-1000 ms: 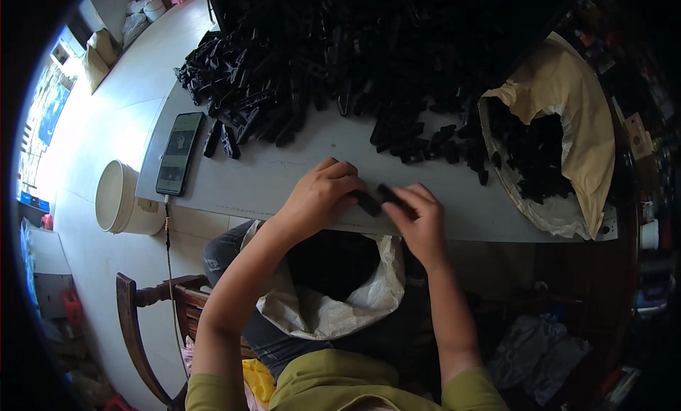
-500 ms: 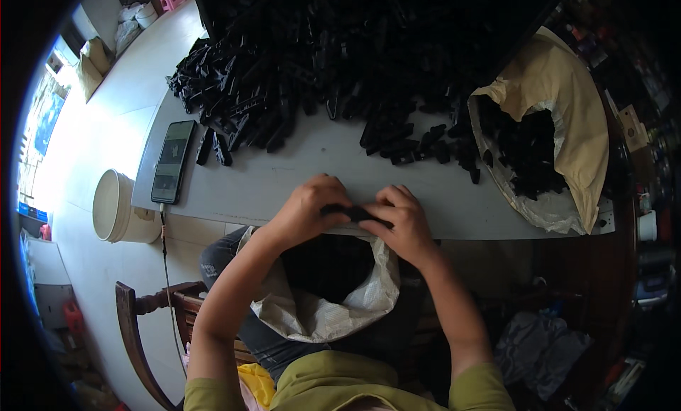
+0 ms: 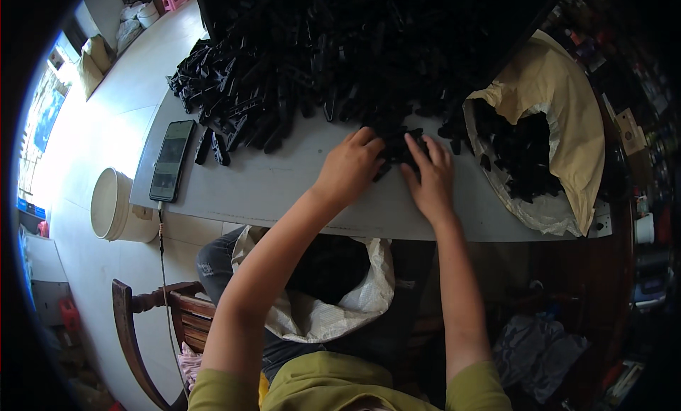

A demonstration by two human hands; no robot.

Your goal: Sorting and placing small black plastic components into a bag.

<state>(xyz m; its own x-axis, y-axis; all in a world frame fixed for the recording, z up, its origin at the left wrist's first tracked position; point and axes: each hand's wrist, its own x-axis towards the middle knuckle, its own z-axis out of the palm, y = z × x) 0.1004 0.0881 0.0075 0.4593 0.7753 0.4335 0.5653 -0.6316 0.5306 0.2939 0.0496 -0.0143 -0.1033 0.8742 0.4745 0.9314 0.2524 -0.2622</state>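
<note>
Near the frame centre, the left hand [image 3: 352, 167], fingers curled, and the right hand [image 3: 433, 177], fingers parted, are at black pieces [image 3: 399, 148], grip unclear, while the bag [image 3: 583, 138] at right contains similar pieces [image 3: 526, 163].

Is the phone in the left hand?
No, the phone lies on the grey table, apart from the left hand.

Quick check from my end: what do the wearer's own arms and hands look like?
Short, plain olive-green sleeves leave both forearms bare. The left hand and right hand are ungloved; no watch or bracelet shows on either.
</note>
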